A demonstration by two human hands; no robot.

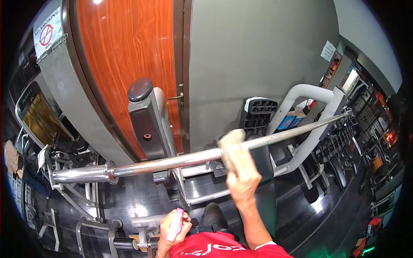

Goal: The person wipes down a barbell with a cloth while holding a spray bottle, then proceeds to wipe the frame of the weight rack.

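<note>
My right hand (243, 170) is closed on a beige cloth (232, 141) and presses it round the shaft of a long metal barbell (189, 161). The barbell lies across the view without plates, its thick sleeve (81, 173) at the left. The bar's shaft looks worn and brownish in places. Low in front of my body, my left hand (164, 230) grips a white and pink bottle (175, 226), apart from the bar. The lower part of the bottle is hidden by my fingers and the angle.
Behind the bar stands a bench-press frame with a dark-capped upright (148, 116) and a bent grey tube (307, 91). A brown door (129, 56) and a grey wall lie beyond. Dumbbell racks (340, 146) stand right; other machines (88, 189) and a person (32, 176) are left.
</note>
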